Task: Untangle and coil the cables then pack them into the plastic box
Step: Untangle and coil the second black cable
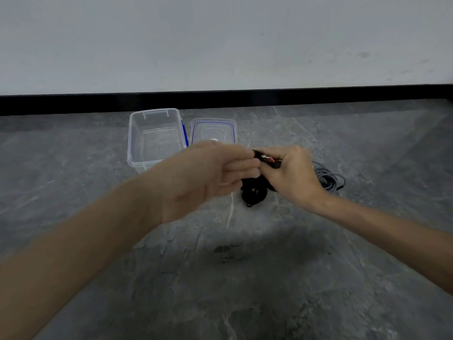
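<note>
Black coiled cable [253, 192] held between our hands, above the grey stone floor [245, 278].
Our left hand [215, 173] pinched its top; our right hand [291, 173] gripped its plug end with clenched fingers [289, 155]. The clear plastic box [131, 141] stood open behind, a grey cable coil [331, 180] at right.

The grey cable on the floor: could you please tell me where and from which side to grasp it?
Pinch across the bunched strands of the grey cable at its outer right arc, coming from above: the coil lies flat on the floor, and its left part sits behind the right hand, which holds the black cable.
</note>
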